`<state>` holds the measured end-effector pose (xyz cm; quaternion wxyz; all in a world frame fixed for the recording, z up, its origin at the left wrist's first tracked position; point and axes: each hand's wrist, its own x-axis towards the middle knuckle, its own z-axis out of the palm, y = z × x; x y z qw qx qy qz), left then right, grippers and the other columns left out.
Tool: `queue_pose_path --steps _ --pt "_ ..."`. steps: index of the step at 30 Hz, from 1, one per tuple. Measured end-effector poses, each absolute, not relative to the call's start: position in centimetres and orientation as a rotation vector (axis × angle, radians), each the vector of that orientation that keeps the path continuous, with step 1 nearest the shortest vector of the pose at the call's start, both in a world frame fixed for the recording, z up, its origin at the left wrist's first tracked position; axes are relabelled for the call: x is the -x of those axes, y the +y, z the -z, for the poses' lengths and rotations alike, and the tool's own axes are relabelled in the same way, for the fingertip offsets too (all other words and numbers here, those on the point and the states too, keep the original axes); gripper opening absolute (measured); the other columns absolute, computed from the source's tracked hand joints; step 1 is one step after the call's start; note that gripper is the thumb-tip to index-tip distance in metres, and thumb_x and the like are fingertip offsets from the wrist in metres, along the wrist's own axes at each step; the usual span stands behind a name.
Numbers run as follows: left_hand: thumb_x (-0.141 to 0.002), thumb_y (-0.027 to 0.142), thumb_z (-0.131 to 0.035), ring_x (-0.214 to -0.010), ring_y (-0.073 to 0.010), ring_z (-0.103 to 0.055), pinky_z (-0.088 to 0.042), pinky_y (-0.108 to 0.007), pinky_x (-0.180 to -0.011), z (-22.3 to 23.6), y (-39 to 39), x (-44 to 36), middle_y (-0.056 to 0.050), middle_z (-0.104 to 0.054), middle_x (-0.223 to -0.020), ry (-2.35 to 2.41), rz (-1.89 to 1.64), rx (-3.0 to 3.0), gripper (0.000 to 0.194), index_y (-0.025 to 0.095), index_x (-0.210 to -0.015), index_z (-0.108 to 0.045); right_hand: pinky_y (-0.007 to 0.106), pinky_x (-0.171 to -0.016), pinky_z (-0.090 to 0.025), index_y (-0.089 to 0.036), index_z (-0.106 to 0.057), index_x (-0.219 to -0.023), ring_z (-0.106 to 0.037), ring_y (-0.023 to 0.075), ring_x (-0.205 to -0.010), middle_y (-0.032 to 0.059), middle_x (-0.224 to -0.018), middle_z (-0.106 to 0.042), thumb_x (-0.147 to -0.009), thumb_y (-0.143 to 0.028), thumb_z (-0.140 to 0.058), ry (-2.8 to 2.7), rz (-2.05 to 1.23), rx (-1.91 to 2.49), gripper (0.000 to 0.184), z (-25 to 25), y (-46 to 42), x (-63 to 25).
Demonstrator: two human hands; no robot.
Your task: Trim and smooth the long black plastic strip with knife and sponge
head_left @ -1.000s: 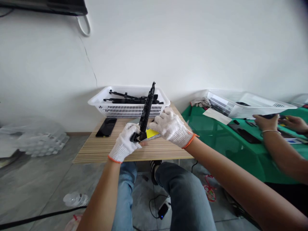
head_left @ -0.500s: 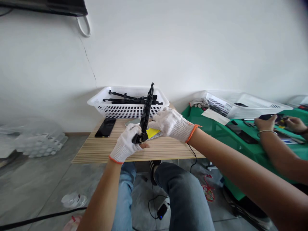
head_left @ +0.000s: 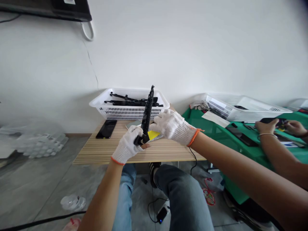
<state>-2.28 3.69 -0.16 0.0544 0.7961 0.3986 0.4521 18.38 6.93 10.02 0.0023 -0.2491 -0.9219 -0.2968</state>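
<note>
white-gloved left hand (head_left: 128, 141), in front of the white slatted plastic basket (head_left: 115, 113): fingers closed round lower end of a long narrow black part (head_left: 147, 114). part tilted up, upper end overlapping the basket in view. white-gloved right hand (head_left: 168, 124), front-right of basket: fingers curled beside the part; cannot tell if it grips anything. flat yellow piece (head_left: 153, 135) between the hands, in front of basket. striped wood-look table (head_left: 96, 154) under basket. black rectangular phone (head_left: 106, 129) on it, front-left of basket. more long black parts (head_left: 130, 103) lie inside basket. green-covered table (head_left: 199, 125) right of basket. white wall (head_left: 144, 48) behind basket.
</note>
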Motion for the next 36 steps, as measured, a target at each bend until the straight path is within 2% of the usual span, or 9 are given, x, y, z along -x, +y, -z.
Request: queue_pose_path --steps 3,8,15,24,36 --pt "-0.079 0.045 -0.074 -0.093 -0.0176 -0.059 -0.052 -0.032 -0.085 0.3 3.7 2.4 -0.003 -0.055 -0.098 1.226 -1.35 -2.411 0.033 0.022 -0.085 -0.05 0.035 -0.066 -0.028 -0.021 -0.07 -0.099 -0.055 0.0189 -0.077 0.0065 -0.087 -0.068 -0.098 -0.022 -0.051 -2.894 0.892 0.779 0.02 -10.3 6.7 -18.4" --pt "-0.078 0.043 -0.075 -0.094 -0.0178 -0.059 -0.051 -0.032 -0.086 0.1 3.5 2.3 -0.003 -0.055 -0.099 1.283 -1.322 -2.398 0.032 0.022 -0.085 -0.051 0.035 -0.064 -0.027 -0.02 -0.072 -0.094 -0.055 0.0167 -0.072 0.0071 -0.083 -0.069 -0.095 -0.014 -0.053 -2.873 0.792 0.859 0.02 -10.5 6.2 -18.2" --pt "-0.08 0.037 -0.073 -0.09 -0.0176 -0.059 -0.052 -0.03 -0.081 -0.1 3.3 2.3 -0.004 -0.054 -0.098 1.269 -1.375 -2.401 0.027 0.022 -0.085 -0.051 0.036 -0.064 -0.03 -0.02 -0.071 -0.097 -0.058 0.0208 -0.075 0.0092 -0.085 -0.07 -0.094 -0.017 -0.053 -2.853 0.827 0.968 0.019 -10.4 5.5 -17.7" --pt "-0.086 0.046 -0.064 -0.095 -0.02 -0.058 -0.052 -0.035 -0.087 -0.2 3.4 2.4 -0.005 -0.054 -0.098 1.26 -1.357 -2.387 0.027 0.022 -0.086 -0.051 0.034 -0.064 -0.031 -0.022 -0.072 -0.098 -0.058 0.0213 -0.076 0.0075 -0.088 -0.07 -0.093 -0.014 -0.05 -2.84 0.9 1.086 0.023 -10.2 5.2 -17.6" --pt "-0.089 0.047 -0.062 -0.096 -0.019 -0.058 -0.051 -0.034 -0.086 -0.2 3.2 2.1 -0.005 -0.054 -0.098 1.199 -1.417 -2.395 0.027 0.022 -0.086 -0.05 0.034 -0.063 -0.026 -0.02 -0.069 -0.092 -0.05 0.0174 -0.07 0.005 -0.08 -0.065 -0.095 -0.017 -0.051 -2.783 0.83 0.885 0.018 -9.0 6.5 -18.9"
